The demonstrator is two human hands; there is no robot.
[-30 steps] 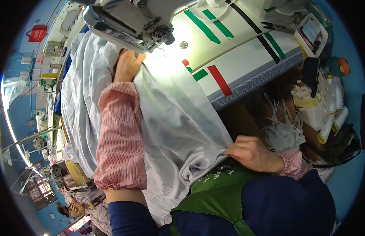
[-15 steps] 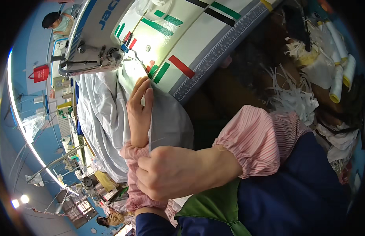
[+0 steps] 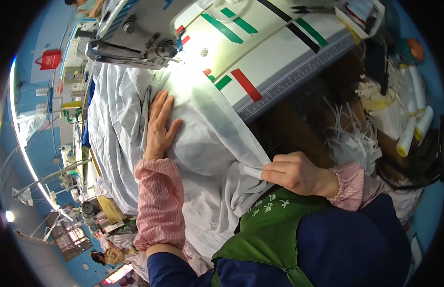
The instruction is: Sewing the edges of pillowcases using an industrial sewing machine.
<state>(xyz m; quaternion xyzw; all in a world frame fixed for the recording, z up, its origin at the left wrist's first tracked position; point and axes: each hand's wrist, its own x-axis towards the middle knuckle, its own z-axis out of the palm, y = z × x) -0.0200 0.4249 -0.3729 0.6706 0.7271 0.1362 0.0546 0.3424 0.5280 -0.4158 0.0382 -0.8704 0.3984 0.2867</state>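
A large pale grey cloth [image 3: 202, 138] runs from the head of a sewing machine [image 3: 140, 33], across my lap and down the left side. My left hand [image 3: 159, 125] lies flat on it below the machine head, fingers stretched out and thumb apart. At the right, my right hand [image 3: 298, 173] is closed on the cloth's folded edge, which stretches in a fairly straight line up to the lit sewing area. Glare and the machine head hide the needle. Below my right hand the cloth bunches in folds.
The white machine bed [image 3: 222, 57] bears green, red and black tape strips. A grey ruler strip [image 3: 298, 71] follows its near edge. White thread cones [image 3: 415, 91] and a bundle of pale strips [image 3: 353, 138] are at the right. Other machines and people appear at the left.
My right hand has moved from above my left forearm out to the right and now holds the cloth edge. The left hand has flattened on the cloth. More cloth is spread into view.
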